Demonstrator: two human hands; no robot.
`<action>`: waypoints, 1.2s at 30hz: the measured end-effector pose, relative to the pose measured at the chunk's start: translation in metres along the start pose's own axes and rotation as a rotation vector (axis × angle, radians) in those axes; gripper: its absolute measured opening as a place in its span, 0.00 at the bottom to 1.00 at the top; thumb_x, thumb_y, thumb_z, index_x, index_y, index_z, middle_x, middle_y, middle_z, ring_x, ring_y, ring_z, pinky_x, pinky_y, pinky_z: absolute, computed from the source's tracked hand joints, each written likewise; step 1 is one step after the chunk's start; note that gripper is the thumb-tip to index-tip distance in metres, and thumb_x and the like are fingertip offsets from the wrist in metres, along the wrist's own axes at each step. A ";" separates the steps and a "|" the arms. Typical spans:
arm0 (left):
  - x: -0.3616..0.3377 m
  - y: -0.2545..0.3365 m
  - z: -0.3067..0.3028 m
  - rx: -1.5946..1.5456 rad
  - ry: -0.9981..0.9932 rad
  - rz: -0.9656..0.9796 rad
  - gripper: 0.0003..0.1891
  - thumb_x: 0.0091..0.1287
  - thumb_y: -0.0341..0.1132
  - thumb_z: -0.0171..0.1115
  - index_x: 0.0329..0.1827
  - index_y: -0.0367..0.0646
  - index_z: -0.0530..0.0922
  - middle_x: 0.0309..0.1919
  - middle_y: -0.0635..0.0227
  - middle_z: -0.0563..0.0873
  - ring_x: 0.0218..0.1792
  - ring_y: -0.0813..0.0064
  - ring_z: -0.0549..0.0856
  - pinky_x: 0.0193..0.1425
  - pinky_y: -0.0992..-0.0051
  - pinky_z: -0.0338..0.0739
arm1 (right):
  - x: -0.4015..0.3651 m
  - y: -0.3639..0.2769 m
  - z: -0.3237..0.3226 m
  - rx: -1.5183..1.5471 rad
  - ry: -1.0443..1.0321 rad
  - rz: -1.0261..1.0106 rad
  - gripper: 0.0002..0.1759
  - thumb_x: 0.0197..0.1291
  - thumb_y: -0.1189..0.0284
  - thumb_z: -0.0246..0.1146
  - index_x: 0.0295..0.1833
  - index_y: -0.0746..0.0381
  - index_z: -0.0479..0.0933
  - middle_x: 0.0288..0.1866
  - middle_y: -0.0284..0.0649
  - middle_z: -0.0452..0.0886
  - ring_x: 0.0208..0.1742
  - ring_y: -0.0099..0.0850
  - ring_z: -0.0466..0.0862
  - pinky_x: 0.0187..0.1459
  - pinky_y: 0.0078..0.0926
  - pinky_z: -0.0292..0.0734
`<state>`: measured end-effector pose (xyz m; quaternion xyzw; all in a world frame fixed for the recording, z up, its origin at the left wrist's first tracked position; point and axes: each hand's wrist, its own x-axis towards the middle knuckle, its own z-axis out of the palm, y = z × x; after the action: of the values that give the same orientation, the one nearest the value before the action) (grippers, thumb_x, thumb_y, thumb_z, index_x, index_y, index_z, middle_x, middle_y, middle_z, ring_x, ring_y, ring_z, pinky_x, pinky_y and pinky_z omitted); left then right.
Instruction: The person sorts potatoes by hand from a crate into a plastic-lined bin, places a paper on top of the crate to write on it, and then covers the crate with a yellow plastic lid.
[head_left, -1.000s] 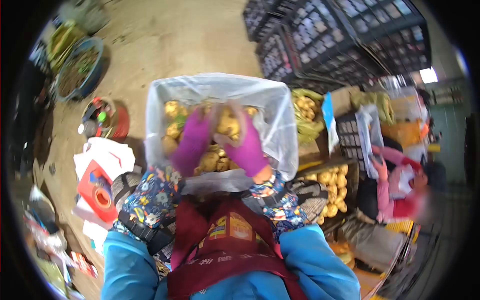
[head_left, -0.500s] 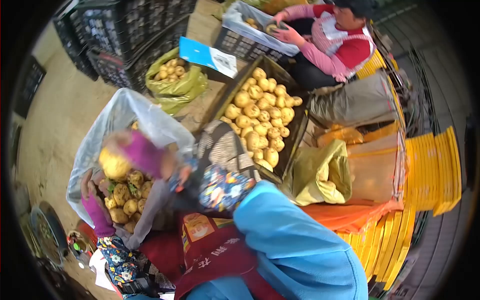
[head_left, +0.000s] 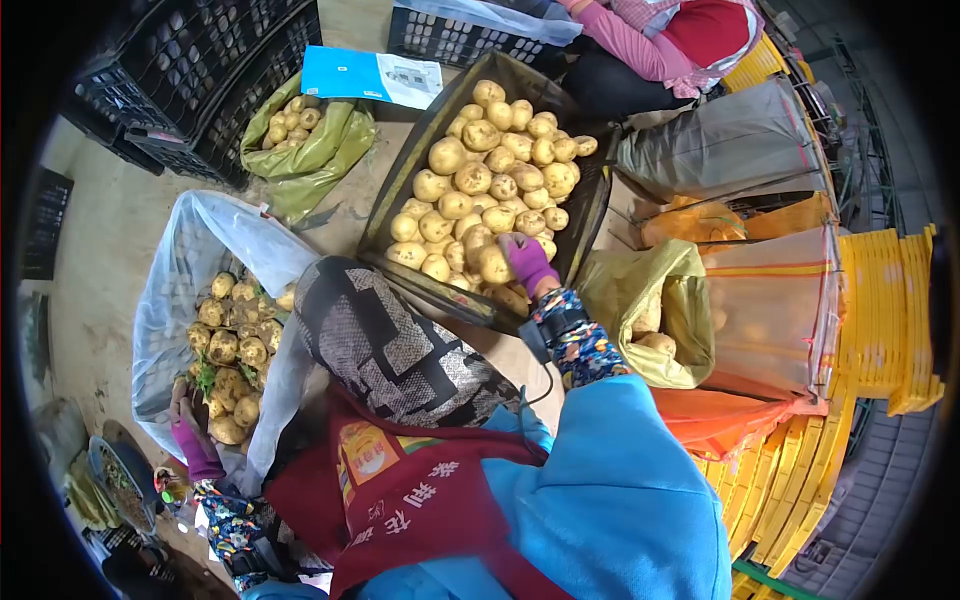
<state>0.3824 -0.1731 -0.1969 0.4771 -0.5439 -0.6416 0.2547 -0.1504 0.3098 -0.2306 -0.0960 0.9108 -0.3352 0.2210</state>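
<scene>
My right hand [head_left: 528, 261], in a purple glove, has its fingers around the side of a potato [head_left: 495, 265]. That potato lies at the near end of a dark crate [head_left: 385, 200] heaped with pale, cleaner potatoes. My left hand [head_left: 192, 425], gloved the same way, rests with fingers stretched out against the near left side of a container lined with a translucent plastic bag [head_left: 165, 300]. Soil-marked potatoes [head_left: 223, 347] with bits of green leaf fill the bag beside those fingers. Part of the left hand blends into the shade there.
An olive sack [head_left: 690, 300] with potatoes stands to the right, near bagged goods and stacked yellow crates [head_left: 880, 320]. Another olive sack [head_left: 330, 150] and black crates [head_left: 190, 80] are at the upper left. A co-worker [head_left: 640, 40] sits behind the dark crate.
My right hand has swung right with a potato, from above the lined bag to the dark crate. My left hand stays at the bag. The view has shifted.
</scene>
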 end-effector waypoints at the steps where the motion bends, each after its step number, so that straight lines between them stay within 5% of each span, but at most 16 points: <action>1: -0.006 0.002 0.006 0.050 0.051 -0.015 0.20 0.76 0.37 0.48 0.67 0.39 0.70 0.60 0.61 0.79 0.56 0.67 0.81 0.56 0.73 0.78 | -0.005 0.004 0.016 0.012 0.066 -0.123 0.20 0.67 0.57 0.55 0.46 0.63 0.81 0.39 0.47 0.84 0.44 0.39 0.84 0.48 0.33 0.76; 3: -0.014 0.000 0.006 0.167 0.118 -0.102 0.20 0.76 0.37 0.48 0.67 0.40 0.70 0.59 0.62 0.79 0.57 0.66 0.81 0.57 0.72 0.77 | -0.023 -0.014 0.019 -0.127 0.089 -0.225 0.19 0.65 0.57 0.57 0.46 0.61 0.81 0.40 0.50 0.84 0.46 0.47 0.83 0.47 0.38 0.77; 7: -0.018 -0.006 -0.007 0.121 0.162 -0.161 0.19 0.76 0.40 0.49 0.66 0.45 0.71 0.59 0.65 0.79 0.57 0.68 0.81 0.57 0.74 0.75 | -0.008 -0.023 -0.003 -0.599 -0.321 -0.099 0.21 0.61 0.59 0.63 0.55 0.59 0.78 0.50 0.50 0.83 0.50 0.48 0.82 0.51 0.39 0.78; 12: -0.017 0.002 -0.004 -0.022 0.251 -0.170 0.18 0.75 0.43 0.52 0.63 0.46 0.74 0.54 0.69 0.81 0.51 0.75 0.82 0.50 0.78 0.75 | -0.002 0.003 0.005 -0.319 -0.258 -0.224 0.37 0.56 0.58 0.69 0.67 0.64 0.67 0.60 0.52 0.78 0.58 0.45 0.80 0.58 0.38 0.76; 15: -0.026 0.040 0.013 -0.100 0.224 -0.078 0.18 0.74 0.43 0.54 0.60 0.42 0.76 0.49 0.70 0.81 0.46 0.76 0.82 0.46 0.78 0.76 | 0.046 0.001 -0.008 -0.771 -0.722 0.022 0.31 0.57 0.49 0.64 0.58 0.60 0.77 0.55 0.55 0.80 0.60 0.47 0.79 0.58 0.42 0.73; 17: -0.040 0.073 0.019 -0.165 0.227 0.014 0.19 0.74 0.44 0.54 0.60 0.39 0.76 0.50 0.67 0.82 0.48 0.74 0.82 0.50 0.76 0.77 | 0.053 -0.030 -0.051 -0.981 -0.594 -0.339 0.32 0.55 0.45 0.66 0.54 0.60 0.82 0.56 0.50 0.82 0.63 0.43 0.77 0.65 0.40 0.68; 18: -0.044 0.078 0.008 -0.227 0.190 0.100 0.20 0.75 0.43 0.52 0.61 0.39 0.75 0.54 0.65 0.81 0.51 0.71 0.82 0.56 0.74 0.76 | 0.081 -0.023 -0.063 -0.678 -0.423 -0.080 0.26 0.53 0.54 0.70 0.54 0.58 0.82 0.54 0.47 0.83 0.57 0.39 0.82 0.59 0.37 0.75; 19: -0.044 0.087 -0.003 -0.147 0.194 0.138 0.22 0.75 0.46 0.51 0.62 0.38 0.74 0.54 0.63 0.81 0.52 0.70 0.81 0.57 0.73 0.76 | 0.067 -0.105 -0.073 -0.666 -0.374 -0.183 0.22 0.56 0.66 0.68 0.57 0.58 0.80 0.51 0.43 0.85 0.50 0.33 0.85 0.48 0.29 0.79; 20: -0.046 0.096 -0.011 -0.068 0.182 0.164 0.24 0.76 0.48 0.51 0.63 0.37 0.73 0.54 0.61 0.81 0.53 0.70 0.81 0.58 0.72 0.76 | 0.123 -0.108 -0.081 -1.368 -0.399 -0.840 0.21 0.59 0.75 0.63 0.60 0.61 0.78 0.49 0.40 0.85 0.47 0.28 0.85 0.40 0.26 0.80; 22: -0.055 0.112 -0.013 -0.397 0.177 0.154 0.31 0.76 0.55 0.47 0.62 0.32 0.72 0.54 0.58 0.82 0.53 0.70 0.81 0.58 0.73 0.75 | 0.086 -0.210 -0.056 -0.002 -0.400 -0.386 0.24 0.53 0.73 0.67 0.59 0.62 0.77 0.41 0.36 0.85 0.37 0.31 0.84 0.41 0.33 0.80; 24: -0.066 0.127 -0.015 -0.519 0.245 0.172 0.35 0.74 0.59 0.45 0.63 0.30 0.71 0.55 0.57 0.81 0.53 0.70 0.81 0.59 0.73 0.74 | 0.010 -0.339 0.005 -0.125 -0.506 -0.523 0.29 0.54 0.71 0.68 0.62 0.64 0.74 0.49 0.36 0.83 0.47 0.36 0.83 0.50 0.38 0.79; 27: -0.068 0.137 -0.018 -0.522 0.357 0.201 0.39 0.73 0.63 0.43 0.63 0.29 0.71 0.55 0.55 0.81 0.53 0.70 0.81 0.60 0.75 0.74 | -0.057 -0.409 0.139 -0.379 -0.777 -1.279 0.35 0.57 0.70 0.67 0.71 0.61 0.65 0.64 0.44 0.75 0.64 0.35 0.75 0.62 0.34 0.71; 29: -0.060 0.136 -0.024 -0.516 0.411 0.220 0.40 0.73 0.64 0.42 0.63 0.29 0.70 0.55 0.53 0.81 0.54 0.70 0.82 0.59 0.76 0.75 | -0.117 -0.425 0.233 -0.252 -1.315 -0.832 0.37 0.57 0.67 0.68 0.72 0.57 0.64 0.64 0.45 0.76 0.62 0.33 0.77 0.61 0.32 0.73; 31: -0.054 0.135 -0.029 -0.546 0.427 0.232 0.39 0.74 0.63 0.42 0.63 0.29 0.71 0.55 0.53 0.81 0.54 0.70 0.82 0.58 0.76 0.76 | -0.168 -0.407 0.321 -0.792 -1.155 -1.358 0.36 0.58 0.61 0.66 0.71 0.56 0.64 0.61 0.50 0.78 0.52 0.41 0.84 0.54 0.36 0.78; 32: -0.053 0.136 -0.030 -0.569 0.430 0.226 0.38 0.74 0.62 0.42 0.63 0.29 0.71 0.55 0.53 0.81 0.54 0.70 0.82 0.58 0.76 0.76 | -0.199 -0.413 0.350 -1.037 -1.277 -1.180 0.39 0.54 0.55 0.67 0.71 0.52 0.65 0.61 0.53 0.78 0.60 0.48 0.79 0.57 0.41 0.75; 36: -0.051 0.137 -0.037 -0.543 0.378 0.224 0.36 0.74 0.60 0.42 0.62 0.30 0.72 0.55 0.55 0.82 0.54 0.72 0.82 0.58 0.76 0.76 | -0.234 -0.353 0.467 -1.436 -1.215 -1.418 0.44 0.45 0.54 0.72 0.68 0.56 0.66 0.53 0.50 0.82 0.52 0.48 0.83 0.51 0.44 0.78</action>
<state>0.4105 -0.1852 -0.0490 0.4397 -0.3455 -0.6312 0.5375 0.2836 -0.1472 -0.2377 -0.8275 0.3788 0.3073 0.2781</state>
